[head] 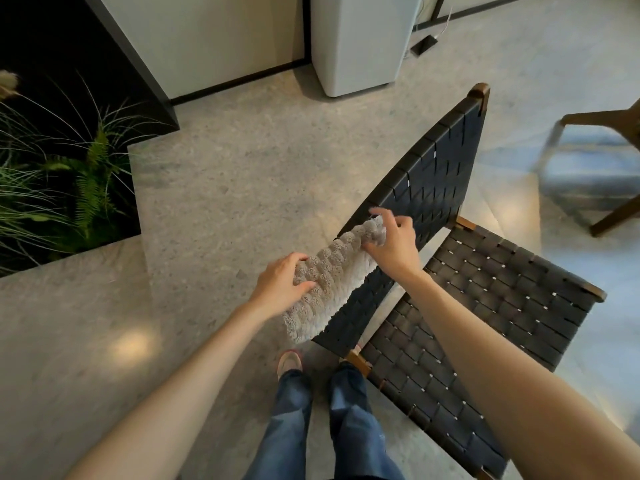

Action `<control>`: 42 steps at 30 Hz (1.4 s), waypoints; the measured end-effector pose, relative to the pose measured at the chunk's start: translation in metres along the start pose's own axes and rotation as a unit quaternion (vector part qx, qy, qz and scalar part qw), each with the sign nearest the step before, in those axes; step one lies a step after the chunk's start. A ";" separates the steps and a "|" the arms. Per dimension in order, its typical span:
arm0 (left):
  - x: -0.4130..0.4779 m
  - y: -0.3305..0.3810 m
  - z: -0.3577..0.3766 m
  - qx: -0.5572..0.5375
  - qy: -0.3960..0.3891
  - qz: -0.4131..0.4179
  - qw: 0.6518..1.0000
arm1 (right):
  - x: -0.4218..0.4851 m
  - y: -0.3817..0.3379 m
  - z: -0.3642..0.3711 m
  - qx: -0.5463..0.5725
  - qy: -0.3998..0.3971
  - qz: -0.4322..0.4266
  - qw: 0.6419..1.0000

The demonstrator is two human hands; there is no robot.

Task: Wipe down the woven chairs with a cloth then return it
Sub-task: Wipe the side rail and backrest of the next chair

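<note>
Head view, single entry.

- Woven chair point(485, 306): dark strap weave on a brown wooden frame, standing right of centre on the floor. The backrest point(440, 168) runs from near centre to far right and the seat lies to its right.
- Cloth point(329, 282): pale grey with a knobbly pile, draped lengthwise over the near part of the backrest's top edge. Its near end hangs down on the left side of the backrest.
- Left hand point(280, 289): the forearm reaches in from near left, palm down. The fingers are curled over the cloth's near-left portion and grip it against the top edge.
- Right hand point(394, 244): the forearm reaches in from near right, crossing above the seat. Thumb and fingers pinch the cloth's far end, with one finger lifted clear above it.
- Both hands are on the cloth, one at each end and well apart along it.
- Floor point(225, 202): grey speckled stone.
- Jeans point(294, 427) and one shoe point(290, 363): directly below the hands, just left of the chair.
- Plants point(69, 188): ferns and grasses in a dark recess at far left.
- White unit point(360, 39): stands at far centre.
- Second chair point(595, 161): far right, blurred, wooden legs.
</note>
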State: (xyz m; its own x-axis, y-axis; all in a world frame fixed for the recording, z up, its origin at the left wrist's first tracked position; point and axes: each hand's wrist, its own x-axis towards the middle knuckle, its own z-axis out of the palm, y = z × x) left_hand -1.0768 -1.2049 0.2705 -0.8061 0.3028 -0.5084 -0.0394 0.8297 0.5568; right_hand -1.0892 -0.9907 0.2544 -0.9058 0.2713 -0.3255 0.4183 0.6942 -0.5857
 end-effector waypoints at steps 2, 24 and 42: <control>-0.003 0.000 -0.003 0.000 0.004 0.006 1.000 | -0.001 0.000 0.001 -0.102 0.028 -0.041 0.994; -0.054 0.073 0.014 -0.394 -0.195 0.006 0.898 | -0.147 -0.002 0.000 0.539 -0.028 0.197 0.818; 0.026 0.000 0.020 -0.136 0.018 0.117 0.984 | -0.108 -0.023 0.115 0.386 0.003 0.056 0.921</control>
State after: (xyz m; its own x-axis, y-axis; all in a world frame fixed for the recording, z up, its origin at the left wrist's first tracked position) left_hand -1.0858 -1.1877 0.2436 -0.8321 0.4501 -0.3240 -0.0020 0.5817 0.8134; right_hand -0.9937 -1.1125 0.2178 -0.8541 0.3165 -0.4128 0.4296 -0.0183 -0.9028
